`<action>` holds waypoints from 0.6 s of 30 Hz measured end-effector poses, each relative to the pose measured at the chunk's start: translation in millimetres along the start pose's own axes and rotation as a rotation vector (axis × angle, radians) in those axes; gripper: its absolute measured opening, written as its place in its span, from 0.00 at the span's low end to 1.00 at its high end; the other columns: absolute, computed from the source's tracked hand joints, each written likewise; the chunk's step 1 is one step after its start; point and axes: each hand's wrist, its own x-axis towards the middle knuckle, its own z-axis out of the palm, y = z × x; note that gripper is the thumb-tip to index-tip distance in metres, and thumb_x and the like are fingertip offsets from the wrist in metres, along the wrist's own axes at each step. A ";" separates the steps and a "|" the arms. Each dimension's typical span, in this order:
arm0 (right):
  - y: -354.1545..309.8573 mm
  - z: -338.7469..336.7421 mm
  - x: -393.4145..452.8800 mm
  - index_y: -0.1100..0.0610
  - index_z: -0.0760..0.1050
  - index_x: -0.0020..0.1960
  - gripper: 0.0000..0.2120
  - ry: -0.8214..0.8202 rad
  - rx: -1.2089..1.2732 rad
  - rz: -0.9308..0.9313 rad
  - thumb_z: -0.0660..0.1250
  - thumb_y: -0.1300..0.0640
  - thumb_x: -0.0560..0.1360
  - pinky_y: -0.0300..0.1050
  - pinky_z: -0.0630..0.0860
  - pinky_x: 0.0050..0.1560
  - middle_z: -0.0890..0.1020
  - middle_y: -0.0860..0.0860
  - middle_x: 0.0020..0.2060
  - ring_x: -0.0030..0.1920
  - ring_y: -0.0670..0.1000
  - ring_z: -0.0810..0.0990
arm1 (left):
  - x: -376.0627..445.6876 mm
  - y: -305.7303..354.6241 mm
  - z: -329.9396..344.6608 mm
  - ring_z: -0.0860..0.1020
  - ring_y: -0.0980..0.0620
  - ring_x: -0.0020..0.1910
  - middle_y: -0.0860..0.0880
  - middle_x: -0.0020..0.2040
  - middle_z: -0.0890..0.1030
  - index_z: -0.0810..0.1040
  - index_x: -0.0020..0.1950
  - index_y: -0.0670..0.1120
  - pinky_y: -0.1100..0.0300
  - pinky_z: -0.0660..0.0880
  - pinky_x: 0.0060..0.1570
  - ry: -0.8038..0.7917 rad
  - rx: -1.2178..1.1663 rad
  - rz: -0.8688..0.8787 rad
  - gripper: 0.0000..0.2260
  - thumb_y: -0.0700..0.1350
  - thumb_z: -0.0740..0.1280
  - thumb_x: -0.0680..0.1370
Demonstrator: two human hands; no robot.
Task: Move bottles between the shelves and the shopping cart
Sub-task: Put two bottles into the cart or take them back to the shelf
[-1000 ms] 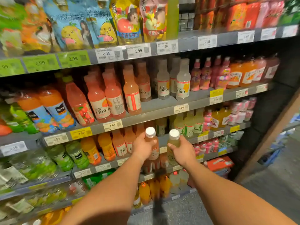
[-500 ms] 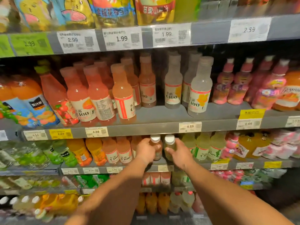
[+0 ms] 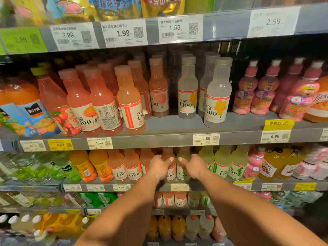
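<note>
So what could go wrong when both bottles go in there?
1. The left hand holds a peach bottle close to the peach row; a bump might topple neighbours.
2. The right hand holds a pale bottle close to the green-label bottles; same risk.
3. Caps sit close under the shelf edge and may catch.

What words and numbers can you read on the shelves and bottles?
"2.99" on the green tag
"2.99" on the white tag
"1.99" on the second white tag
"1.99" on the third white tag
"2.59" on the far tag
"4.49" on the yellow tag
"4.89" on the middle-shelf tag
"6.99" on the right tag
"C100" on the clear bottle
Small print and the lower-shelf tags are too blurred.
</note>
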 end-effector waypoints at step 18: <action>-10.8 34.1 -94.3 0.58 0.55 0.77 0.39 0.117 -0.015 0.113 0.65 0.40 0.75 0.54 0.75 0.58 0.69 0.57 0.71 0.61 0.59 0.76 | -88.9 -48.3 -38.4 0.74 0.44 0.67 0.46 0.74 0.70 0.62 0.78 0.48 0.46 0.73 0.65 -0.070 -0.158 -0.086 0.32 0.54 0.70 0.77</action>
